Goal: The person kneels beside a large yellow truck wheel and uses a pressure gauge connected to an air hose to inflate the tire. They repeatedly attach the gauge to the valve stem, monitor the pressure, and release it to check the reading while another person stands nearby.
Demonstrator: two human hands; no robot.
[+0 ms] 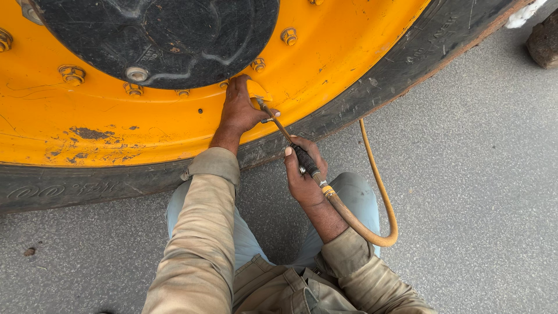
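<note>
A large yellow wheel rim (325, 64) with a black hub (157, 35) and a ring of bolts fills the top of the view, its black tyre (372, 93) resting on the ground. My left hand (239, 110) presses against the rim beside a small yellow guard near the hub, fingers on the thin metal tip of an air chuck (273, 119). My right hand (303, 174) grips the black handle of the air chuck, from which a yellow hose (381, 192) loops down to the right and back under my arm.
Grey asphalt (476, 192) surrounds me. My knees in light blue trousers are bent below the hands. A dark rock (545, 40) and a white scrap lie at the top right. Rusty scuffs mark the rim at the left.
</note>
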